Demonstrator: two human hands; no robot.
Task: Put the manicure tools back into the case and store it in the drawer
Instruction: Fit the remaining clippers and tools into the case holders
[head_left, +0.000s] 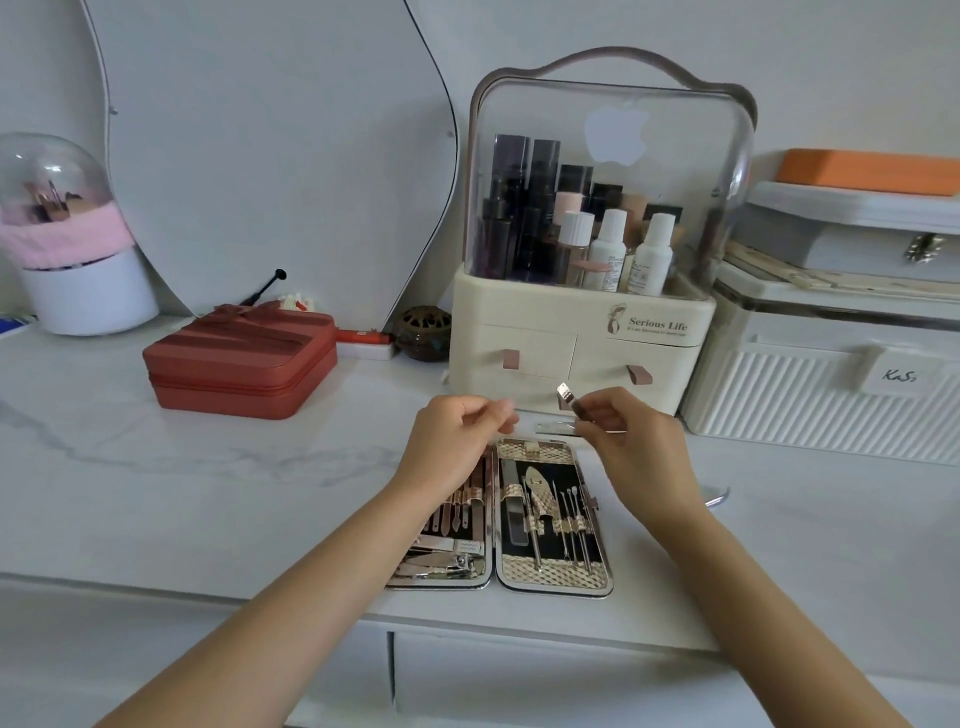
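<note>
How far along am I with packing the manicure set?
Most tools already sit in the open gold-patterned case. Your right hand pinches a small metal tool; your left hand holds nothing. One flat metal piece lies outside. Closing and storing remain.

Pale wall (291, 156) behind a white marble-patterned countertop (182, 467).

Bare arms, nothing worn

From my seat at the feed I see two forearms coming up from the bottom edge, both uncovered along all that shows; no sleeve edge comes into view. The left hand (457, 447) and right hand (636, 444) carry no rings, and I see no watch, strap or bracelet at either wrist. No gloves. The nails are too small and blurred for me to tell whether they are painted. The arms are slim, with smooth outlines.
</note>
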